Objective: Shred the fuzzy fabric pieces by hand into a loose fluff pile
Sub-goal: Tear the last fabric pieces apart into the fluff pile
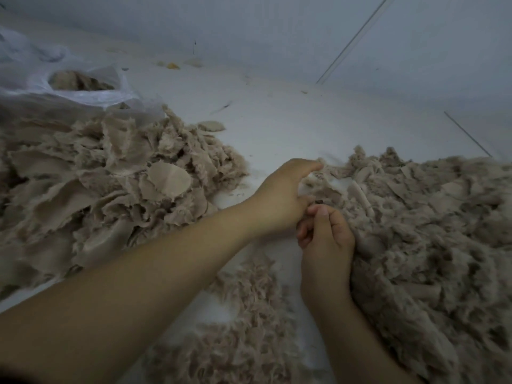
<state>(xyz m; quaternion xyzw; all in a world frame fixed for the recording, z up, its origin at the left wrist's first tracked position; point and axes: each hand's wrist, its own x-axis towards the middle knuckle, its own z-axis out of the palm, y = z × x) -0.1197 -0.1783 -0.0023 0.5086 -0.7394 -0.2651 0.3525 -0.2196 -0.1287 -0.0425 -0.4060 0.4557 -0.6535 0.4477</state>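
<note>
Pale desk (277,128), grey wall behind. Fabric pieces (97,184) heaped left, fluff pile (429,231) right. Left hand (279,198) and right hand (324,234) both pinching a scrap at the pile's near-left edge. Best pulling apart in small, short tugs.

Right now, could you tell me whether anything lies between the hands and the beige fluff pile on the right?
Nothing visible does: the left hand and right hand already touch the loose beige fluff pile.

Left hand (279,195) fingers buried in fluff pile (429,217).
</note>
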